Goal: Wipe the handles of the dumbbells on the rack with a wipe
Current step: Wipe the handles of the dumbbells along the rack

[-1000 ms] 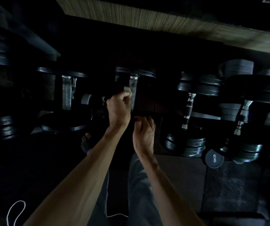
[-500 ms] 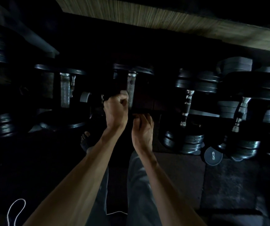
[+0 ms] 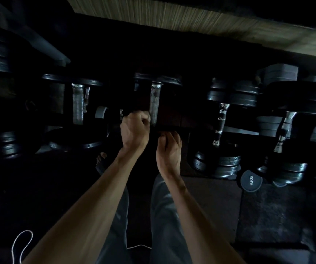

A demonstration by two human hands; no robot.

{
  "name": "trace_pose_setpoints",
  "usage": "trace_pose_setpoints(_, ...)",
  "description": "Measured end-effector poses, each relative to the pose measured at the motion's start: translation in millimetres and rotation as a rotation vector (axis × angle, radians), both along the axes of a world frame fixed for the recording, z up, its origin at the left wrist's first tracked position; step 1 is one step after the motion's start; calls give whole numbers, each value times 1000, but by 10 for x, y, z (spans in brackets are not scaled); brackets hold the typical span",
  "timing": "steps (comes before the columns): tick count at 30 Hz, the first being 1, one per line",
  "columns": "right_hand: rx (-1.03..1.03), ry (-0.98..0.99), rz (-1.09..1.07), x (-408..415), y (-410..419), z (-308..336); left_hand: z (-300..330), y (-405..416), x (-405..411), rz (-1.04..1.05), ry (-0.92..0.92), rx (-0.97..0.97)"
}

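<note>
Dim shot. Left hand [image 3: 134, 130], frame centre, is fisted w/ fingers curled round a pale wad, prob. the wipe [image 3: 147, 115], just beside the lower end of the centre dumbbell handle [image 3: 155, 103]. Right hand [image 3: 169, 149], just right & lower, has fingers curled down over a dark edge; can't tell if it holds anything. More dumbbells w/ handles at mid right [image 3: 221, 124] and mid left [image 3: 77, 103]. 5KG weight [image 3: 251, 181] at lower right.

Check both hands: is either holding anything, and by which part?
The left hand is fisted around a pale bunched wipe. The right hand curls its fingers over something dark; too dim to identify.
</note>
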State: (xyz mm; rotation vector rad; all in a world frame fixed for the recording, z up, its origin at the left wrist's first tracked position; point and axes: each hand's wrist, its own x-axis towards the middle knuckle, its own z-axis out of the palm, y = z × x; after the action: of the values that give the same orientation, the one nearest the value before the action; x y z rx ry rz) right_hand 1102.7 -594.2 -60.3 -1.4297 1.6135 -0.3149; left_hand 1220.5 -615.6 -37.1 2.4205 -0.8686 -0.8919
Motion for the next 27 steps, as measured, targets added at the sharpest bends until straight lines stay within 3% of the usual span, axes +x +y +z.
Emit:
trace_pose_setpoints(3, 20, -17, 15, 0, 1, 22, -54, -37, 92, 108, 119, 18)
trace_pose_setpoints(10, 51, 3, -14, 1, 4, 6, -62, -16, 98, 122, 159, 62)
trace_pose_setpoints(12, 49, -9, -14, -1, -10, 57, -125, -75, 159, 108, 206, 126)
trace_pose_setpoints(18, -6, 0, -28, -10, 16, -69, -158, 19, 164, 95, 345, 59)
trace_pose_setpoints(23, -13, -12, -3, -8, 14, -75, -151, -61, 249, 108, 597, 99)
trace_pose_setpoints(27, -13, -3, -10, 5, 11, -70, -165, -70, 307, 55, 613, 140)
